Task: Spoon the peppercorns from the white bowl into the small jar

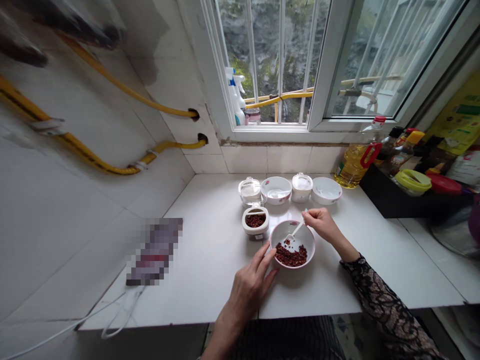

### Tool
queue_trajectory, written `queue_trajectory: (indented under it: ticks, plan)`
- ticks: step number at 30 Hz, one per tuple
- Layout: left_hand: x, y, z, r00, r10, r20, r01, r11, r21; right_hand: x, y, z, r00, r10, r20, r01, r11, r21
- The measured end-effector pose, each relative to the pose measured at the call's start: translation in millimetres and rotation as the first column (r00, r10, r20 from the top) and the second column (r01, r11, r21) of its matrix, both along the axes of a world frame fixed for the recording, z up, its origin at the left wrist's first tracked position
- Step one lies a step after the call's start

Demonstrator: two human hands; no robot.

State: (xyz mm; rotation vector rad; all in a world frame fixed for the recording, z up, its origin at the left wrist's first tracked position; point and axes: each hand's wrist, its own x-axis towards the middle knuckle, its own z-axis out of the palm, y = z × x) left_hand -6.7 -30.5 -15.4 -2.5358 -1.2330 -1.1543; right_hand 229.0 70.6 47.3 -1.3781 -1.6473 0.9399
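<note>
Over the counter's [202, 290] front edge, the left hand [249, 285] lays loosely open fingers on the bowl [279, 236]; red-brown pieces [290, 257] inside! The right hand [323, 225] pinches a white spoon [298, 230] there. Behind, a filled jar [255, 231]; toward the back edge, white bowls [327, 192].

White spoon [299, 229] in right hand [321, 223], left hand [253, 281] against bowl [279, 234]

dark object [154, 251]: pixelated, unreadable | yellow packet [461, 120]: cut by right edge | spoon [298, 229]: partly covered by right hand [321, 223]
</note>
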Motion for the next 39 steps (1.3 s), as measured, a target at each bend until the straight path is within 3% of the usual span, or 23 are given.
queue_trajectory:
  ticks: [6,10,13,16,18,21,23,25,27,29,33,36,39]
  plan:
    - [0.2,-0.5,0.5,1.0,0.001,0.003,-0.001,1.0,-0.008,-1.9,1.5,-1.4,0.995,-0.04,-0.091,0.037,0.999,-0.035]
    - [0.3,-0.5,-0.8,1.0,0.0,0.001,0.0,1.0,-0.009,-10.5,8.2,6.8,0.984,-0.069,-0.166,0.065,0.997,-0.032]
    - [0.5,-0.4,-2.2,1.0,0.001,0.003,-0.001,1.0,-0.009,-24.1,15.8,22.4,0.979,-0.059,-0.197,0.069,0.997,0.047]
    - [0.7,-0.2,-3.1,1.0,0.001,0.005,-0.001,1.0,-0.005,-43.1,20.6,39.8,0.987,-0.03,-0.156,0.065,0.972,0.224]
    - [0.9,0.0,-3.1,1.0,0.001,0.006,-0.001,1.0,-0.001,-56.5,20.4,47.0,0.996,-0.064,-0.058,0.082,0.916,0.392]
    - [0.8,0.2,-2.5,1.0,-0.002,0.005,0.001,1.0,0.002,-72.5,14.6,48.1,0.974,-0.141,0.178,-0.016,0.738,0.674]
    - [0.6,0.1,-2.1,1.0,-0.003,0.004,0.003,1.0,0.0,-77.4,8.9,45.3,0.926,-0.156,0.345,-0.178,0.625,0.76]
    - [0.4,-0.1,-1.7,1.0,-0.003,0.004,0.003,1.0,0.0,-76.7,3.8,43.4,0.879,-0.154,0.451,-0.293,0.573,0.765]
    - [0.2,-0.4,-1.5,1.0,-0.003,0.002,0.003,1.0,-0.005,-70.5,0.5,44.1,0.875,-0.169,0.454,-0.286,0.576,0.766]
    - [0.3,-0.6,-1.2,1.0,-0.004,0.006,0.004,1.0,-0.007,-59.5,-0.9,46.3,0.907,-0.2,0.371,-0.178,0.616,0.767]
    - [0.6,-1.0,0.3,1.0,0.001,0.005,-0.001,1.0,-0.01,-28.8,-0.8,44.3,0.953,-0.188,0.236,-0.003,0.775,0.632]
    - [0.8,-1.3,1.3,1.0,0.002,0.001,-0.002,1.0,-0.018,-8.6,-0.5,32.4,0.951,-0.083,0.299,-0.092,0.844,0.528]
    - [0.8,-1.2,1.0,1.0,-0.003,0.003,0.003,1.0,-0.012,-1.4,-1.6,17.2,0.908,-0.028,0.418,-0.219,0.82,0.529]
